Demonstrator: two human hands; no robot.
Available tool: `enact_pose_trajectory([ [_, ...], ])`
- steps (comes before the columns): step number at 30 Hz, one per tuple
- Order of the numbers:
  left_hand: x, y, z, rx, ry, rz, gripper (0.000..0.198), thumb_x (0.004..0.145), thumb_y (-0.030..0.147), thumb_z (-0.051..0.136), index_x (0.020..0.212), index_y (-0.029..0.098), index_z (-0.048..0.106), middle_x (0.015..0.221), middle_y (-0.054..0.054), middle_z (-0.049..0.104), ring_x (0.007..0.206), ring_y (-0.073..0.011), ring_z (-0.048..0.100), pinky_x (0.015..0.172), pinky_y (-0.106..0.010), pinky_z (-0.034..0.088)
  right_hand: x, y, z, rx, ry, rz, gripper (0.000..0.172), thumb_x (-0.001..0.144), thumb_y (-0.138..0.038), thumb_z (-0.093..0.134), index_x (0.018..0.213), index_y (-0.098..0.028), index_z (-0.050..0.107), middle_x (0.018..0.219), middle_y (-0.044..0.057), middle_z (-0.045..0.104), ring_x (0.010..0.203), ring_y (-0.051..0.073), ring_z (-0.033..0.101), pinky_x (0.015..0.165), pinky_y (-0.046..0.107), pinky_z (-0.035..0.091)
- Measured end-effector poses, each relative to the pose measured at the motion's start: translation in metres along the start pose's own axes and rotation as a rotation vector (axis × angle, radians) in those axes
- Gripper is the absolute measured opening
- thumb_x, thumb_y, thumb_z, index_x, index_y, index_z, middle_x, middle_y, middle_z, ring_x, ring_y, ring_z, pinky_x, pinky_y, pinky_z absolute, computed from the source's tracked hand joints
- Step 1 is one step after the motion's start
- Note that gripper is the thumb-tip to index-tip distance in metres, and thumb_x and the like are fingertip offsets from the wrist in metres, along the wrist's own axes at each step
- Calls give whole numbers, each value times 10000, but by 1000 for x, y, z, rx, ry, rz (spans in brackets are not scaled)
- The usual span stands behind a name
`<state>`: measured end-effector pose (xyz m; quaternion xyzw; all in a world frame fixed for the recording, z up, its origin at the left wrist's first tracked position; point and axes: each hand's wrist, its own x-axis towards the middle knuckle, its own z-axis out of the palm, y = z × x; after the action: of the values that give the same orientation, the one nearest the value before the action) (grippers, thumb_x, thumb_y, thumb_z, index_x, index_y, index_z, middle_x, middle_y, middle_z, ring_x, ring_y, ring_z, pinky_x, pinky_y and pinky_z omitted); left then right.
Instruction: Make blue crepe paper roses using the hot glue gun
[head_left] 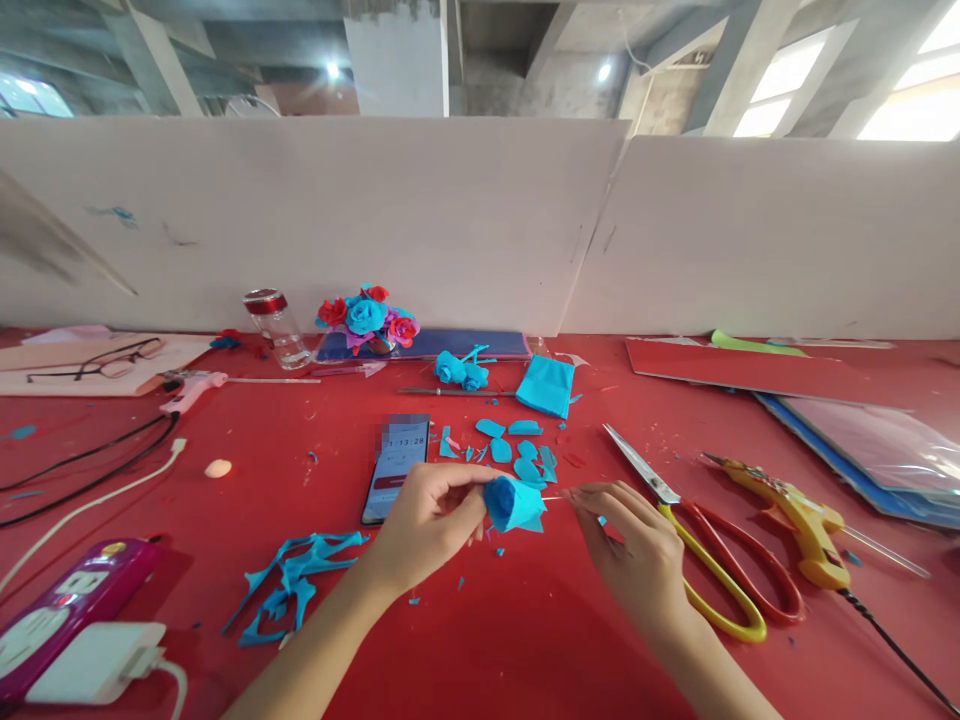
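Note:
A blue crepe-paper flower (513,503) is pinched at its left side by my left hand (439,520), above the middle of the table. From the flower's right side a thin white stick (553,498) sticks out. My right hand (634,545) has thumb and fingers closed on the stick's far end. Just beyond the flower lie several loose cut blue petals (501,450). Further back are two finished-looking blue roses (461,372) and a folded blue paper piece (545,386). Blue paper scraps (289,585) lie in a tangle left of my left forearm.
Scissors (705,550) and a yellow glue gun (795,510) lie at the right. A phone (396,470) is behind my left hand. Left stand a power strip (112,570), pink glue gun (191,392) and glass bottle (277,328). A paper bouquet (367,318) sits at the back.

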<state>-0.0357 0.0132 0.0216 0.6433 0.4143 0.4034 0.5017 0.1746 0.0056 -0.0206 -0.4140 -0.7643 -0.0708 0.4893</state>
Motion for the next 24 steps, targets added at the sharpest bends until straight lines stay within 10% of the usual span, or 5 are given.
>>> enact_pose_trajectory([
  [7, -1, -2, -6, -55, -71, 37, 266, 804, 163, 421, 925, 139, 657, 591, -3, 566, 509, -94, 514, 514, -213, 439, -2, 1, 0, -3, 4, -1, 178, 784, -22, 551, 765, -199, 557, 698, 21, 622, 612, 116, 558, 580, 227, 462],
  [13, -5, -1, -2, 46, -233, 85, 577, 711, 132, 585, 1241, 294, 422, 1244, -43, 494, 906, -155, 571, 776, -278, 488, 0, -1, 0, -29, -13, -12, 168, 809, -41, 532, 740, -193, 553, 664, 18, 618, 585, 115, 551, 562, 221, 444],
  [24, 3, -3, 11, 327, -47, 216, 297, 699, 210, 682, 984, 235, 601, 984, -21, 662, 926, -181, 605, 849, -281, 455, -3, 0, -1, -57, -159, -44, 189, 839, -62, 478, 724, -189, 559, 716, 42, 639, 612, 135, 539, 559, 241, 427],
])
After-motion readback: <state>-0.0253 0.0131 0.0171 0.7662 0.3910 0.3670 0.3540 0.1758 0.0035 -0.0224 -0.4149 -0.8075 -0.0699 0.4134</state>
